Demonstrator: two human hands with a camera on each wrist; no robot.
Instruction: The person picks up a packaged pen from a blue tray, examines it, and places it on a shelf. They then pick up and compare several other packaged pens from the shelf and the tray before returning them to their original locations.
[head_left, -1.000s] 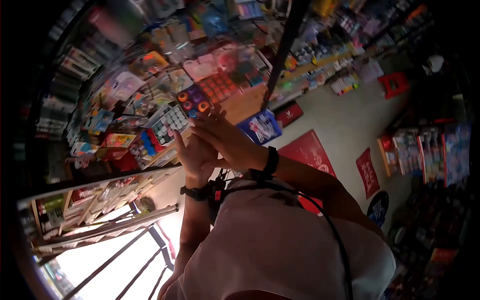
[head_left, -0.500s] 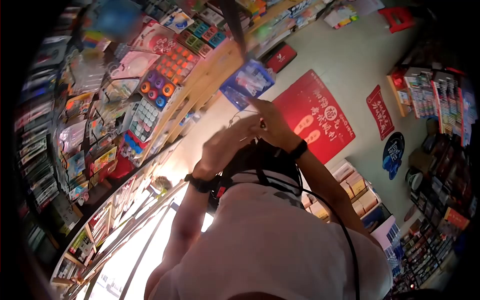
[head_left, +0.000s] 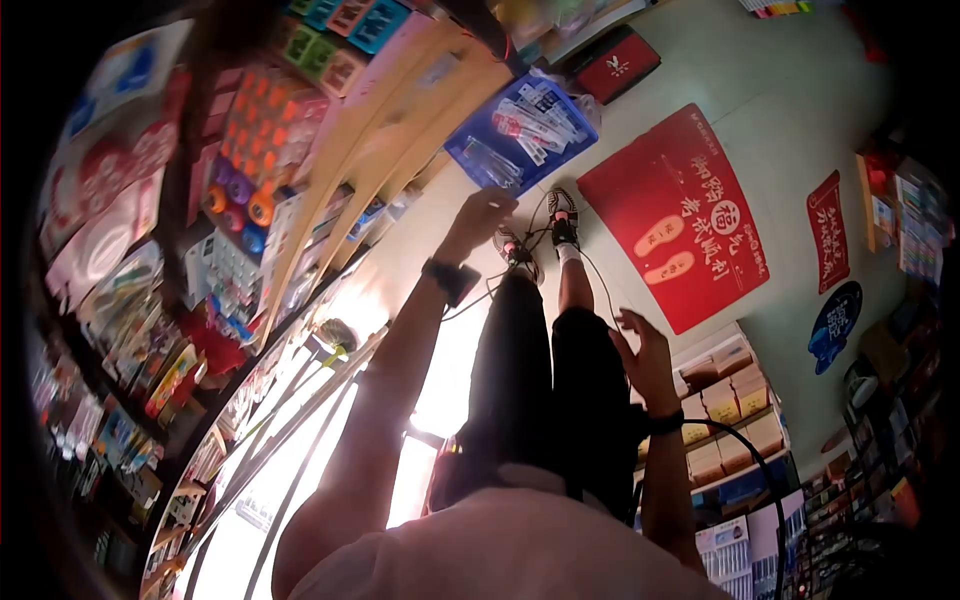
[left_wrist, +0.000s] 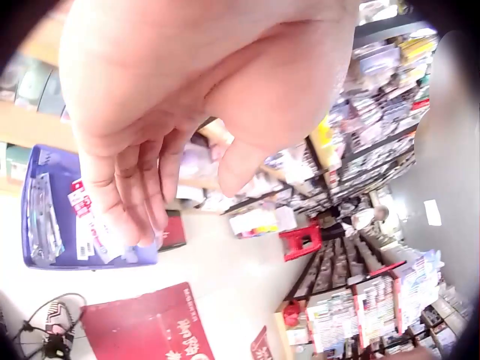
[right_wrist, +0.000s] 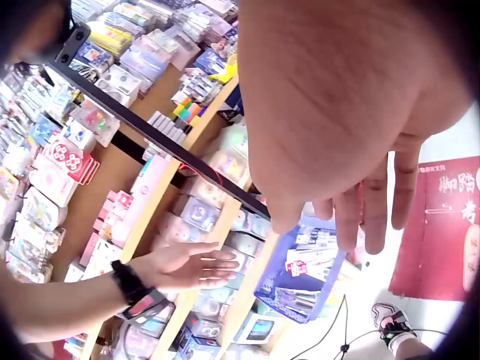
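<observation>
In the head view the left hand (head_left: 478, 222) reaches out near the blue basket (head_left: 470, 150) on the floor, its fingers loosely bent and holding nothing. The right hand (head_left: 648, 362) hangs beside the dark trousers, fingers apart and empty. Seen in the left wrist view, the left palm (left_wrist: 202, 90) is large in front, fingers relaxed. From the right wrist, the right palm (right_wrist: 337, 105) fills the upper right with fingers extended, and the left hand (right_wrist: 187, 266) shows flat and empty before the shelves. Packets (head_left: 530, 118) lie in the basket.
Shelves with goods (head_left: 250, 130) stand at left. A red mat (head_left: 680, 220) and a red box (head_left: 612, 64) lie on the floor. Cartons (head_left: 735, 390) sit at the lower right. Cables (head_left: 600, 285) run near the feet.
The hands were together in front of the body and have moved apart, left hand to the left, right hand down and right. The head view has shifted, showing the legs and feet.
</observation>
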